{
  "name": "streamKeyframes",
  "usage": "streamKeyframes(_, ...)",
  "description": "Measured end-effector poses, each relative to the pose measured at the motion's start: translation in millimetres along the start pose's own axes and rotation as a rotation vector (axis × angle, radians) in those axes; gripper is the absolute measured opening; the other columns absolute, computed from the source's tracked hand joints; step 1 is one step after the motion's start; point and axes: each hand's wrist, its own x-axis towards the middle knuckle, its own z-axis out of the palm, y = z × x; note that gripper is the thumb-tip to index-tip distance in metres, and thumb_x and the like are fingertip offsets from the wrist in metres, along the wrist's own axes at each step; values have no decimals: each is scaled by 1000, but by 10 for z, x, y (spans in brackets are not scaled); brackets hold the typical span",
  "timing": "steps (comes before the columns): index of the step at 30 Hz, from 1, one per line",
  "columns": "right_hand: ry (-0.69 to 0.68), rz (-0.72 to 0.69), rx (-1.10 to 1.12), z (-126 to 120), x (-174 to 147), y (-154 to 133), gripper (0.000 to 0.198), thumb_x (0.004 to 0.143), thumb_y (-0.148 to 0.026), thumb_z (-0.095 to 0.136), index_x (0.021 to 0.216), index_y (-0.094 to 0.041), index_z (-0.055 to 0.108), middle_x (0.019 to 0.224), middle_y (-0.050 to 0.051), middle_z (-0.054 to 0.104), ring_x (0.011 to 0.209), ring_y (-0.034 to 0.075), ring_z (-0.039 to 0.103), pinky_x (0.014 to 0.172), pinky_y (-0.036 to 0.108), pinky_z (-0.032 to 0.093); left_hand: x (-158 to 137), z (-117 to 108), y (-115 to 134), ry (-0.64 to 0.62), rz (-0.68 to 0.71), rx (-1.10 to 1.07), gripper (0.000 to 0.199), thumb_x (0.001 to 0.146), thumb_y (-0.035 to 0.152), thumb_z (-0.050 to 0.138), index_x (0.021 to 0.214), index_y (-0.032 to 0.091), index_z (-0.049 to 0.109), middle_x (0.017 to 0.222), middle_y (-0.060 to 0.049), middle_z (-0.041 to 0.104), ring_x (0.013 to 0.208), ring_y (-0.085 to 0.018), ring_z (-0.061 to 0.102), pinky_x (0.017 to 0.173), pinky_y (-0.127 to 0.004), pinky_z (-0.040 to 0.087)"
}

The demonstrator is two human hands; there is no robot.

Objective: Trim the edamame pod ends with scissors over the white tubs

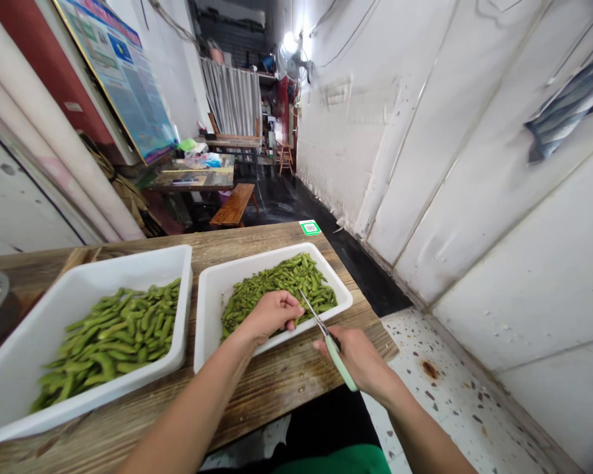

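Head view: right fingers (321, 347) grip scissors (340, 363), left fingers (287, 300) pinch closed; plentiful edamame (261, 288) near table's (299, 388) right edge, finished share unclear.

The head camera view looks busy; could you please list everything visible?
Near table: one, brown, foreground
Trays: two, white, on near table
Pods: uncountable, green, both trays
Scissors: one, pale green handles, right hand
Container: one, dark, left edge
Code card: one, green-white, near table's far corner
Bench: one, brown, beyond near table
Far tables: at least two, brownish, background
Clutter: uncounted, mixed, far tables
Poster: one, mostly blue, left side
Curtain: one, grey, back
Fan: one, greyish, background
Wall: one, white, right side
Cloth: one, grey-blue, right side
Floor: one, black and speckled, right
Left hand: one, bare, at right-hand tray's pods
Right hand: one, bare, by that tray
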Motion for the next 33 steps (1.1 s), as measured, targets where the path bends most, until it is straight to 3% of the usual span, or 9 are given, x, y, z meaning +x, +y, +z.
streamKeyframes(3, 12, -9, 32, -50, -3, -4, 27, 83, -41, 46, 78, -17, 56, 72, 5, 63, 68, 19, 60, 61, 24, 38, 19, -28, -6, 23, 5, -114, 18, 65, 21, 66, 68, 14, 50, 42, 4, 51, 38, -6, 47, 37, -14, 29)
streamKeyframes(8, -26, -35, 181, -95, -46, -48, 32, 86, -46, 41, 96, -17, 52, 79, 4, 61, 71, 16, 57, 64, 24, 39, 45, -98, 28, 70, 19, -546, 19, 69, 16, 65, 73, 15, 46, 61, 1, 59, 56, -6, 58, 47, -12, 42)
streamKeyframes(13, -19, -49, 225, 8, -33, -68, 35, 84, -49, 42, 89, -16, 54, 67, 0, 56, 62, 13, 52, 58, 22, 37, 3, -37, 52, 138, 22, -723, 22, 70, 9, 64, 69, 15, 43, 61, 1, 58, 61, -8, 62, 51, -12, 47)
streamKeyframes(20, 12, -64, 328, 64, 5, -81, 31, 83, -47, 47, 82, -17, 53, 59, -2, 50, 51, 10, 48, 50, 20, 37, -111, 133, 58, 132, 90, -635, 30, 63, 18, 71, 67, 17, 42, 60, 2, 60, 57, -7, 58, 52, -14, 44)
streamKeyframes(27, -124, 86, 611, 184, 66, 7, 39, 76, -57, 49, 78, -18, 48, 47, -7, 40, 32, 8, 41, 30, 17, 34, -128, 131, 17, 250, 92, -459, 31, 61, 27, 69, 67, 17, 40, 53, 4, 56, 51, -7, 52, 48, -17, 37)
streamKeyframes(30, -195, 88, 807, 195, 79, 45, 41, 74, -59, 50, 77, -18, 46, 52, -6, 44, 35, 7, 43, 32, 18, 38, -76, 64, 100, 320, 71, -322, 22, 60, 22, 64, 74, 17, 47, 60, 2, 58, 54, -9, 54, 49, -19, 37)
streamKeyframes(33, -145, 78, 992, 141, 68, 115, 43, 77, -60, 46, 84, -17, 46, 62, -4, 48, 42, 7, 47, 40, 21, 44, 72, 36, 221, 224, -4, -238, 15, 60, 16, 54, 75, 15, 53, 63, 0, 59, 55, -10, 55, 53, -21, 41)
